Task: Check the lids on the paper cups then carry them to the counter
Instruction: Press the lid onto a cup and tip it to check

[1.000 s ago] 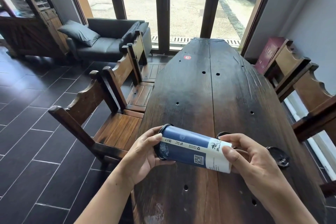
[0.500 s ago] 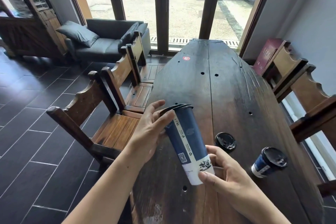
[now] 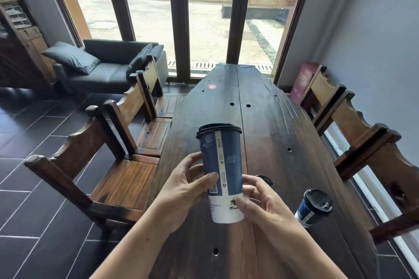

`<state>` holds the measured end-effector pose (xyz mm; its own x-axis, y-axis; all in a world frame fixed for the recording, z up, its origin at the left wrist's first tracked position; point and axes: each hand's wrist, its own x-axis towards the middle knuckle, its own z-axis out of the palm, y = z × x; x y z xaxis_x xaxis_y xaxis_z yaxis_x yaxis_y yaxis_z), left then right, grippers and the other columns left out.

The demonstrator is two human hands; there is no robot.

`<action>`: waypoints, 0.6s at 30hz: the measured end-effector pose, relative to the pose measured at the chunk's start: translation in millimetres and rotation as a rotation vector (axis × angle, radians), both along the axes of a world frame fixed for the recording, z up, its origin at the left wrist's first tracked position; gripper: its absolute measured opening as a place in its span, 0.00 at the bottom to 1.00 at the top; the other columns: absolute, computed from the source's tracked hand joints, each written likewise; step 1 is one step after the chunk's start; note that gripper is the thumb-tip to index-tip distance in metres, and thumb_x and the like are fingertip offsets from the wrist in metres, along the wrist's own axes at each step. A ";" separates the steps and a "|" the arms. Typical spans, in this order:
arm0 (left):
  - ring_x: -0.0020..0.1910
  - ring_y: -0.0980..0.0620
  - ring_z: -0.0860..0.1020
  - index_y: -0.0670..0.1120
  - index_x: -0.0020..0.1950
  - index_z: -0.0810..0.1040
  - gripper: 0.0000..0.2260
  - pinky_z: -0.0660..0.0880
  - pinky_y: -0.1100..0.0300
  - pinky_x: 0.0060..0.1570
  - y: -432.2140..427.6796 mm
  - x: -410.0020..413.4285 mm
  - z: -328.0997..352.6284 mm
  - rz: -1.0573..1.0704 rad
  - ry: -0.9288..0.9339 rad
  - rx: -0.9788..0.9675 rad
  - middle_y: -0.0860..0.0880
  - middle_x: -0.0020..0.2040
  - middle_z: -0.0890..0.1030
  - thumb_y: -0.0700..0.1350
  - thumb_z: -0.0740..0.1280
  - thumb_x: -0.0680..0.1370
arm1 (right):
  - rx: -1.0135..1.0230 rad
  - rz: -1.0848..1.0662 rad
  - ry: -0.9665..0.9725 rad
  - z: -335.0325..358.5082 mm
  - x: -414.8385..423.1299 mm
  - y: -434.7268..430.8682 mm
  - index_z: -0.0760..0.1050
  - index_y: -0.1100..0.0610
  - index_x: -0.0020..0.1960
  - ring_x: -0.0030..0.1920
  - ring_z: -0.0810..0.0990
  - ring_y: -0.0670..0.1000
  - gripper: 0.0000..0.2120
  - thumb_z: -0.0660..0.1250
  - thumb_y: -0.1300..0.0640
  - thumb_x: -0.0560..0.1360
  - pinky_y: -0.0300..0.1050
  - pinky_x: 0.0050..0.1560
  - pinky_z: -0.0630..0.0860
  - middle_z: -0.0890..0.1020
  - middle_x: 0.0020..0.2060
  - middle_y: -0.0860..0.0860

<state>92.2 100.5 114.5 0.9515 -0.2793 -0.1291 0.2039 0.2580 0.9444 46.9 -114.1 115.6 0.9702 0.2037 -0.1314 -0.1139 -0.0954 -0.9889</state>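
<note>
Head camera: A person holds a tall cup (image 3: 221, 165) upright above the near end of a long dark wooden table (image 3: 260, 120). The left hand (image 3: 183, 192) wraps the lower half, thumb across the front. The right hand (image 3: 265, 206) grips the white base band, thumb on the front and fingers behind. The black lid (image 3: 218, 130) sits on the rim.

The cup is blue with a white vertical strip of small print, too fine to read. A QR code (image 3: 212, 189) shows just beside the left thumb, and a dark leaf-like mark sits on the white band.

A small cup (image 3: 311, 208), blue with a black lid, stands on the table close to its right edge, near the right hand but apart from it. Another black lid (image 3: 265, 180) shows just behind the right fingers; what lies under it cannot be told.

A round red sticker (image 3: 212, 86) at the table's far left reads "6". A red box (image 3: 302, 81) beside the far right corner bears pale writing, unreadable.

Wooden chairs (image 3: 108, 165) stand close along the left edge, and more line the right side against the wall. Left of the chairs, dark tiled floor (image 3: 34, 188) runs to a black sofa (image 3: 108, 68) by the windows.
</note>
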 end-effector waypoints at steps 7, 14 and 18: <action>0.62 0.37 0.83 0.48 0.71 0.74 0.43 0.77 0.35 0.64 -1.0 2.2 4.8 -0.053 -0.031 0.032 0.43 0.65 0.83 0.57 0.86 0.60 | 0.022 -0.024 -0.052 20.7 28.1 -3.2 0.78 0.46 0.64 0.58 0.86 0.53 0.27 0.74 0.38 0.68 0.52 0.55 0.83 0.87 0.57 0.51; 0.62 0.39 0.83 0.49 0.71 0.74 0.44 0.76 0.34 0.65 4.7 0.0 0.9 -0.073 -0.035 0.039 0.44 0.64 0.84 0.58 0.86 0.59 | -0.003 -0.055 -0.055 11.3 28.3 5.5 0.78 0.48 0.63 0.56 0.87 0.53 0.21 0.75 0.47 0.71 0.58 0.60 0.83 0.88 0.53 0.49; 0.63 0.38 0.82 0.52 0.71 0.75 0.41 0.75 0.32 0.65 8.0 2.2 -4.4 -0.080 -0.040 0.059 0.43 0.64 0.83 0.58 0.85 0.61 | 0.013 -0.048 -0.043 2.9 30.2 6.3 0.78 0.48 0.63 0.57 0.87 0.54 0.26 0.77 0.43 0.68 0.61 0.61 0.82 0.88 0.54 0.49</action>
